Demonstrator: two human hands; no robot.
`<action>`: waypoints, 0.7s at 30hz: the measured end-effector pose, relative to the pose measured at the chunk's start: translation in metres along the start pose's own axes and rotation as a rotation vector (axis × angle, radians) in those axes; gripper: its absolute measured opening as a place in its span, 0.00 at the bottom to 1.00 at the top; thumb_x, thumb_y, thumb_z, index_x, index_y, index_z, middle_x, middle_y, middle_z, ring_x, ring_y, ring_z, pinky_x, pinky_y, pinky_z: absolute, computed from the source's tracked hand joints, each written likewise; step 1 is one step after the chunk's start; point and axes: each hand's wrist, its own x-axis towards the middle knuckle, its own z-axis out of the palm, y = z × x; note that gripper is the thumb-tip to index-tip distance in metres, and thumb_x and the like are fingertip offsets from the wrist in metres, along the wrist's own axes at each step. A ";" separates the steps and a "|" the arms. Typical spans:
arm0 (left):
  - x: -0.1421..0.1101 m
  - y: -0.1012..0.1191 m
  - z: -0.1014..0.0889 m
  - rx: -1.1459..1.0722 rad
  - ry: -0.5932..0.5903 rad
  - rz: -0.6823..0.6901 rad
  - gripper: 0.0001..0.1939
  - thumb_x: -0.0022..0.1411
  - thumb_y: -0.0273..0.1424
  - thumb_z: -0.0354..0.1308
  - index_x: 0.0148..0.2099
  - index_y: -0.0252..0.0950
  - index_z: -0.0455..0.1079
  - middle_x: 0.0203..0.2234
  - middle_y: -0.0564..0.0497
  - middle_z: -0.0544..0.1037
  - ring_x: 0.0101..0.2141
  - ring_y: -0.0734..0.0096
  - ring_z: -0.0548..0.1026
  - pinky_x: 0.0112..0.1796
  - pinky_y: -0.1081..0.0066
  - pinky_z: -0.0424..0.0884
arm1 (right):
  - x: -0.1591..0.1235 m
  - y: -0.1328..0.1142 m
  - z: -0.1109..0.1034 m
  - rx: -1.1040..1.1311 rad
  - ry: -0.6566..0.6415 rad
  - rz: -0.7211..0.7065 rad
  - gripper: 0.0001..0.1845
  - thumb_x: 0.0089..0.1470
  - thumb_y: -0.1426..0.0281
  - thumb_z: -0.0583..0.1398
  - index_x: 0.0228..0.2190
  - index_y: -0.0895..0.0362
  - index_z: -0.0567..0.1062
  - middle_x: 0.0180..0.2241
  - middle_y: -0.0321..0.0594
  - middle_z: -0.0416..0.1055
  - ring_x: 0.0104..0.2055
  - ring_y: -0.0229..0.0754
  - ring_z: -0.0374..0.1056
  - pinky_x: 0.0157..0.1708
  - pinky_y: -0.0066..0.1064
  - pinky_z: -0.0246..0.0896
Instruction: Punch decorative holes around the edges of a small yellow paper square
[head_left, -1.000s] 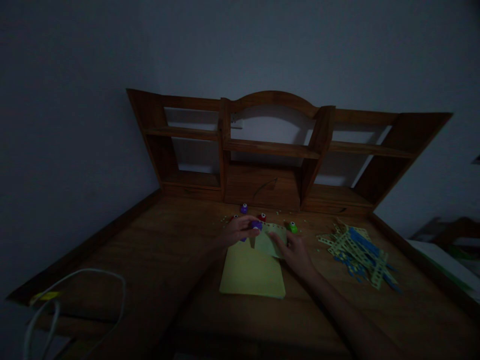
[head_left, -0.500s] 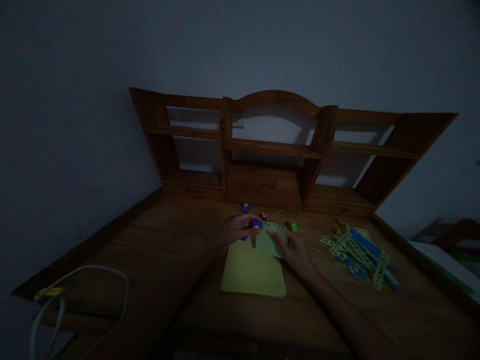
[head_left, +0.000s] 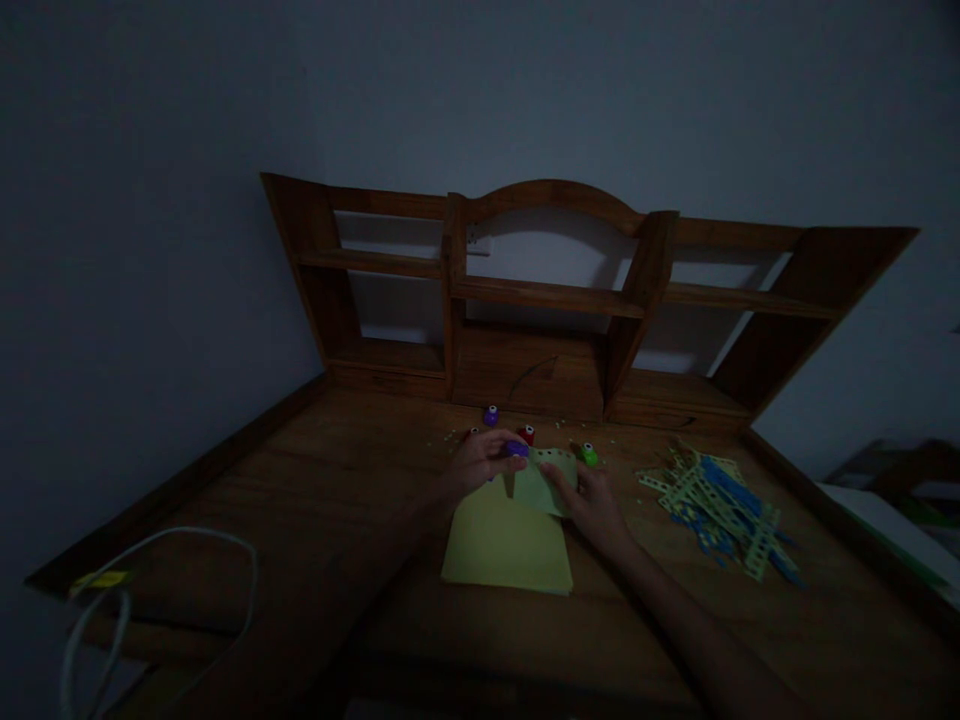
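Note:
My left hand (head_left: 478,463) is closed round a small purple craft punch (head_left: 516,449), which sits at the upper left edge of a pale green sheet of paper (head_left: 536,490). A row of punched holes runs along that sheet's top edge. My right hand (head_left: 592,500) pinches the sheet at its right side, thumb on top. Below both hands lies a stack of yellowish paper (head_left: 508,545), partly covered by the held sheet. Just beyond are a red punch (head_left: 526,436) and a green punch (head_left: 589,455). A second purple punch (head_left: 491,415) stands farther back.
A pile of perforated yellow-green and blue paper strips (head_left: 724,510) lies on the right of the wooden desk (head_left: 360,450). Small paper bits are scattered near the punches. A wooden shelf unit (head_left: 547,293) stands at the back. A white cable (head_left: 251,570) loops at the left.
My left hand and the purple punch have shifted very slightly, with the fingers closing more over the punch. The sheet and my right hand stay nearly in place.

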 end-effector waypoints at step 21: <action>0.021 -0.023 -0.014 -0.261 0.169 0.108 0.20 0.51 0.37 0.66 0.44 0.34 0.71 0.39 0.44 0.78 0.38 0.66 0.78 0.44 0.66 0.70 | 0.006 0.003 -0.003 0.370 0.089 0.264 0.25 0.47 0.49 0.61 0.27 0.61 0.75 0.23 0.43 0.73 0.22 0.42 0.68 0.18 0.28 0.60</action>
